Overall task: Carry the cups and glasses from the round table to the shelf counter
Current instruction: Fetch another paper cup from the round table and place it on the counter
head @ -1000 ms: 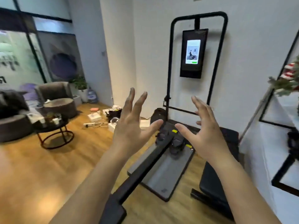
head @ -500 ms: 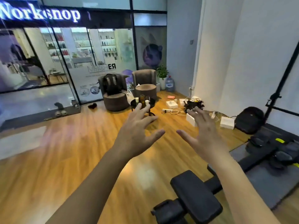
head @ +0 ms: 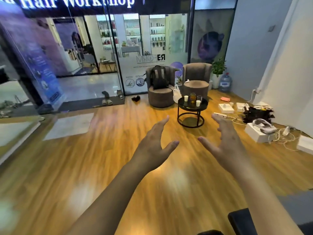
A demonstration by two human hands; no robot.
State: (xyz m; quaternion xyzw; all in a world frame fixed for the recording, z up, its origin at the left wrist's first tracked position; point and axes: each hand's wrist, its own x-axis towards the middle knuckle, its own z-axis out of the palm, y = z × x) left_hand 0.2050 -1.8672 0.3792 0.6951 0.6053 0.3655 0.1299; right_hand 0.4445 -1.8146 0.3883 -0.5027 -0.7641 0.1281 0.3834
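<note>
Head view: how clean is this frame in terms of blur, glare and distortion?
Head view: floor streaked with motion blur and pale glare patches; left hand and right hand slightly soft; round table and its cups fairly sharp; wide-angle bending at the edges.

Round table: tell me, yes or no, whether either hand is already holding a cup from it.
No: both the left hand and right hand are open and empty, short of the round table where the cups stand.

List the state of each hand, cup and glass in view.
Left hand: open, empty.
Right hand: open, empty.
Two white cups: upright on the round table.
Amber glass: upright, holds amber liquid.
Clear glass: upright; contents unclear.
</note>
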